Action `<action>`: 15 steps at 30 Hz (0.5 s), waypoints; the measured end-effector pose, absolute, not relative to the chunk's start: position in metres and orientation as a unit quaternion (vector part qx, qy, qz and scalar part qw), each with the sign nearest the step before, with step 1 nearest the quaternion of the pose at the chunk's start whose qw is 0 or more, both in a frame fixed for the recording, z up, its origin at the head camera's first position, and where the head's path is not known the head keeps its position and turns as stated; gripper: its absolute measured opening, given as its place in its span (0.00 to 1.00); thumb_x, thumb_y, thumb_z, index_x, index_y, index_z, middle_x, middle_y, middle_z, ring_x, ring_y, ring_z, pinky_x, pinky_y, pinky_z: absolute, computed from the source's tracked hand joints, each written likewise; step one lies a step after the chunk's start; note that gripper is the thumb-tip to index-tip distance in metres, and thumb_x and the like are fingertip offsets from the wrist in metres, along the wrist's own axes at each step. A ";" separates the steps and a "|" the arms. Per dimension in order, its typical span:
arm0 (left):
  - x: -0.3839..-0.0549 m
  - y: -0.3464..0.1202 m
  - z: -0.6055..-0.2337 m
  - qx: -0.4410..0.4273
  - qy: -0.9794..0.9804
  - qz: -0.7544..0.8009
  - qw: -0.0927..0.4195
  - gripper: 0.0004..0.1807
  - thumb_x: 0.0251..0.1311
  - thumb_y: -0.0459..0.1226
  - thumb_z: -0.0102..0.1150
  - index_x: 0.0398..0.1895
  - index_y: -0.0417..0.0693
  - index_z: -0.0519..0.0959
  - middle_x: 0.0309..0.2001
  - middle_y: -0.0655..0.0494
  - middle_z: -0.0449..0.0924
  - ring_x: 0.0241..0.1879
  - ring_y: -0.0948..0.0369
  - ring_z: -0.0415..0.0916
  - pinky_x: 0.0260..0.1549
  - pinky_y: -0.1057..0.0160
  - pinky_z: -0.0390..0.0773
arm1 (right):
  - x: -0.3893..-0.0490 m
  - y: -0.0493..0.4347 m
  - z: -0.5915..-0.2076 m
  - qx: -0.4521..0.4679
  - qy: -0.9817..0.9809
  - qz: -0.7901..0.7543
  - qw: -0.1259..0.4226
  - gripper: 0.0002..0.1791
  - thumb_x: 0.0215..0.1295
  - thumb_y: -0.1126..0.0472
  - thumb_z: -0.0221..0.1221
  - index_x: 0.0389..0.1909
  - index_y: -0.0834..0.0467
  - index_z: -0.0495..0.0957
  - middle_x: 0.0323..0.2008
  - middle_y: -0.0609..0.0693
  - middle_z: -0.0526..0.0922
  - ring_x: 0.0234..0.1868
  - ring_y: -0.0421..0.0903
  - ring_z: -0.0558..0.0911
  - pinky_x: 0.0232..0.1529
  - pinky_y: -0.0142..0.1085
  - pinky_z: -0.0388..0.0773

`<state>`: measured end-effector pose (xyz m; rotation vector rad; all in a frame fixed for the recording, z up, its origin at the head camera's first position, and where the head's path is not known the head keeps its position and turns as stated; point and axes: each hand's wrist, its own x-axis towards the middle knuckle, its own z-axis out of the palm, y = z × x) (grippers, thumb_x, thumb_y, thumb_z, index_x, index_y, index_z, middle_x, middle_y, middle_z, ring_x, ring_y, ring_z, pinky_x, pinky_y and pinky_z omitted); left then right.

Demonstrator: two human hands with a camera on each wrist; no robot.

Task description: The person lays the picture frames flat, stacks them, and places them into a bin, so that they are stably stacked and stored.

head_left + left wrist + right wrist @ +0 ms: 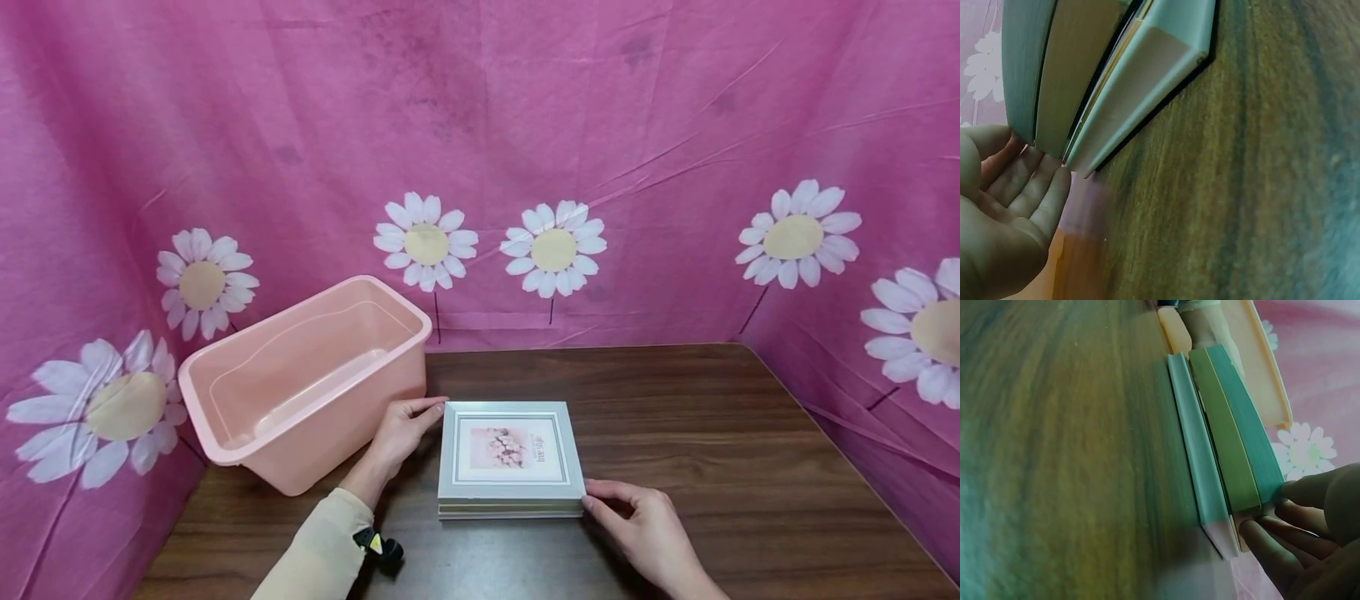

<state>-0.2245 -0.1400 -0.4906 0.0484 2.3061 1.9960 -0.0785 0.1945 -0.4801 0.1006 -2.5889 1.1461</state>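
Note:
A picture frame (573, 454) with a pale grey border lies face up on top of a stack, its picture showing pink flowers and lettering. Below its grey edge (1022, 75), a beige layer (1075, 69) and a white frame (1132, 87) at the bottom show in the left wrist view. My left hand (397, 433) touches the stack's back left corner with extended fingertips. Opposite it, my right hand (648, 525) has thumb and fingertips against the right side near the front corner. In the right wrist view its fingers (1272, 550) meet the layered edges.
An open pink plastic bin (408, 379) stands at the left, just beyond my left forearm. The brown wood-grain table (675, 417) carries everything. A magenta cloth (487, 125) with white daisies hangs around its back and sides. A black strap device (378, 546) sits on my left sleeve.

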 end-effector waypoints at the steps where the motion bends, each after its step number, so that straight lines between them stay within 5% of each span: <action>1: -0.224 -0.140 -0.490 0.014 0.748 0.661 0.052 0.16 0.76 0.32 0.61 0.60 0.31 0.85 0.56 0.38 0.90 0.54 0.56 0.88 0.60 0.52 0.87 | -0.079 0.195 -0.480 0.035 -0.901 0.405 0.150 0.10 0.60 0.62 0.78 0.40 0.45 0.94 0.39 0.40 0.95 0.42 0.27 0.87 0.44 0.14 0.74; 9: -0.216 -0.143 -0.491 0.024 0.741 0.669 0.053 0.15 0.77 0.27 0.56 0.58 0.26 0.84 0.57 0.34 0.87 0.51 0.55 0.88 0.58 0.49 0.88 | -0.082 0.196 -0.480 0.024 -0.870 0.486 0.085 0.13 0.63 0.66 0.76 0.48 0.56 0.91 0.43 0.48 0.94 0.39 0.27 0.85 0.40 0.26 0.85; 15: -0.210 -0.149 -0.494 0.035 0.749 0.659 0.060 0.15 0.77 0.25 0.53 0.59 0.25 0.82 0.58 0.32 0.86 0.58 0.48 0.86 0.60 0.48 0.87 | -0.087 0.200 -0.481 0.041 -0.825 0.563 0.017 0.25 0.67 0.66 0.73 0.62 0.68 0.81 0.57 0.64 0.89 0.50 0.30 0.87 0.49 0.25 0.87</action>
